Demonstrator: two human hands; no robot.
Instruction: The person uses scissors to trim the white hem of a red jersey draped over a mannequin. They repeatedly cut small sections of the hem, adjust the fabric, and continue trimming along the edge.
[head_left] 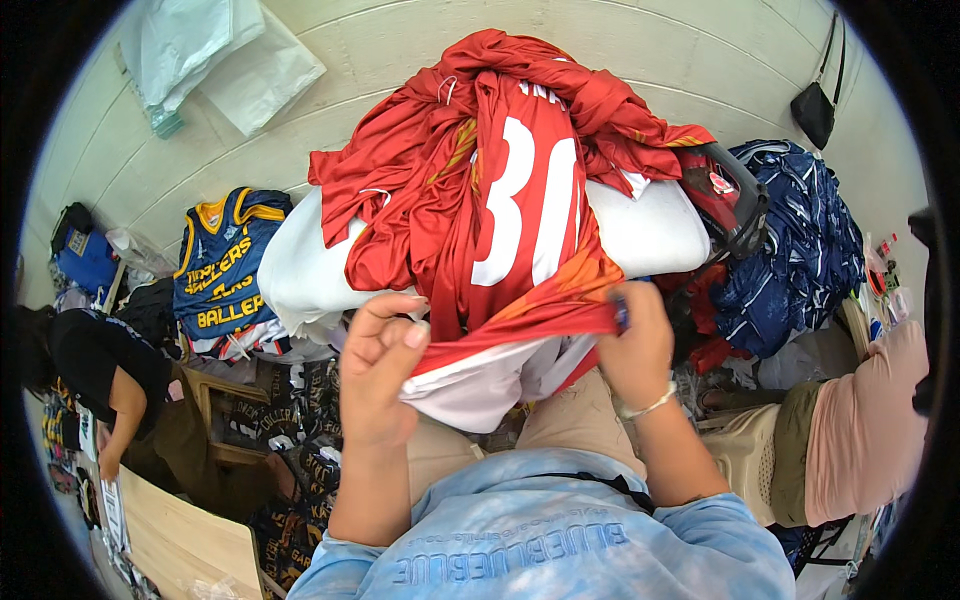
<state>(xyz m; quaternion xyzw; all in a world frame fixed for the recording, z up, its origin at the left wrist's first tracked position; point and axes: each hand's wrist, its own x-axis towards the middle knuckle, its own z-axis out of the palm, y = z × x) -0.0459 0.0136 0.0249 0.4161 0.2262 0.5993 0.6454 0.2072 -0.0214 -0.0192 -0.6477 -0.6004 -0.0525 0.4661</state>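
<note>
Clothes crowd a room with a pale panelled wall (660,60). Nearest is the person's own light blue shirt (560,500), with beige trousers (575,415) just beyond it. Above the lap, the lower edge of a red jersey (545,305) is stretched between the two hands, its white inner side turned toward the body. The right hand (637,340), a pale band (655,402) at its wrist, pinches the orange-patterned edge between thumb and fingers; a small dark blue spot at the grip is too small to make out. The left hand (382,365) is at the other end of the edge, its fingers loosely bent, thumb tip and forefinger tip apart, the cloth just beside them.

Farther on, a heap of red jerseys (400,180) is piled over a white surface (660,225) with rounded corners, one panel bearing large white numerals. To its left lies a navy jersey (225,265) with yellow trim; to its right are a dark object (725,195) with a red badge and a pile of navy jerseys (795,240).

White plastic bags (190,60) and a black pouch (815,115) hang on the wall.
</note>
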